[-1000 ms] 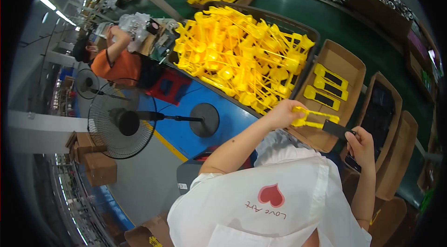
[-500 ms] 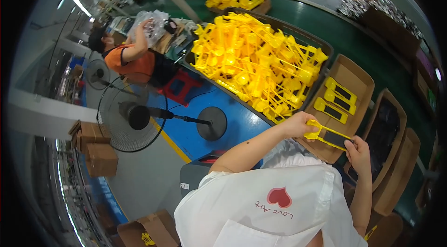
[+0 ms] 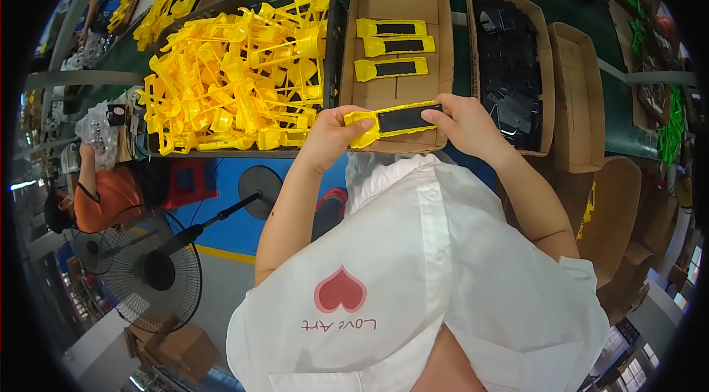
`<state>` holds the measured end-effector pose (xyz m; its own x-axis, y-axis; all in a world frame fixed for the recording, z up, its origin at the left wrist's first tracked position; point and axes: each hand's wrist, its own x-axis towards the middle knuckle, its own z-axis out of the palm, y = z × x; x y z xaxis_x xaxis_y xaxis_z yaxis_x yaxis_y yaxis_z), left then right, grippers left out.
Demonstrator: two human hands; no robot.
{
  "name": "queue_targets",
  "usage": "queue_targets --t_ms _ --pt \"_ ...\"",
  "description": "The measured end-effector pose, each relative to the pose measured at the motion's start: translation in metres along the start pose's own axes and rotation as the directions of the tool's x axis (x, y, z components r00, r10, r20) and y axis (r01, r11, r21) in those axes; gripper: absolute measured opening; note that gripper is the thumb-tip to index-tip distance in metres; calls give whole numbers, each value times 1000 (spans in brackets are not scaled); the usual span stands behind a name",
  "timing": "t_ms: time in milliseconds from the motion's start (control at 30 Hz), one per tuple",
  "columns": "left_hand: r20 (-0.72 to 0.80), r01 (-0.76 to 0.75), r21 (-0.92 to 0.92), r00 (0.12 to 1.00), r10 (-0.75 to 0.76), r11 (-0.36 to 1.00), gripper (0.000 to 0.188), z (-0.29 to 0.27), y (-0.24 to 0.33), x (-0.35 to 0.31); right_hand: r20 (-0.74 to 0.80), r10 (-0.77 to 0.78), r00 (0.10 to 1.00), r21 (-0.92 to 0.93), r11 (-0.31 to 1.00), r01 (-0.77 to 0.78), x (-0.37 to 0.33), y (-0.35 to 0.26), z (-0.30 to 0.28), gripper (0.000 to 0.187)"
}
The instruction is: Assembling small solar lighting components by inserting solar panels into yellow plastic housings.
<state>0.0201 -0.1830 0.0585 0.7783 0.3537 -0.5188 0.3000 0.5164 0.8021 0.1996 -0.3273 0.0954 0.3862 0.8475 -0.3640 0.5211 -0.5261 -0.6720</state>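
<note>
Your left hand (image 3: 334,137) pinches the yellow frame (image 3: 368,139) at nine o'clock, right hand (image 3: 470,126) at three; the black plate (image 3: 402,119) has slid in, seemingly almost seated.

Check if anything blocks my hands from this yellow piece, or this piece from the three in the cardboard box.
Nothing visible does. Your left hand and right hand hold the yellow piece at opposite ends, and only the bare bottom of the cardboard box shows between it and the three yellow pieces.
</note>
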Motion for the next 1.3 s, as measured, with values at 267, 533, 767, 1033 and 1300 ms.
queue_targets --t_ms 267,533,767,1033,1300 --pt "-3 -82 146 997 83 986 14 -20 -25 6 -62 -136 989 -26 991 134 -3 1 7 29" --pt "-33 -110 72 993 112 991 14 8 -10 5 -151 -111 982 -154 984 87 7 16 27 33" --pt "-44 -146 138 987 153 980 16 7 -11 21 -140 70 988 115 992 -54 14 40 7 52" --pt "-40 3 990 964 264 139 31 53 14 9 -197 -41 979 148 986 71 10 51 39 38" --pt "5 -125 915 954 299 384 15 66 -36 31 74 27 997 325 944 -49 0 64 49 51"
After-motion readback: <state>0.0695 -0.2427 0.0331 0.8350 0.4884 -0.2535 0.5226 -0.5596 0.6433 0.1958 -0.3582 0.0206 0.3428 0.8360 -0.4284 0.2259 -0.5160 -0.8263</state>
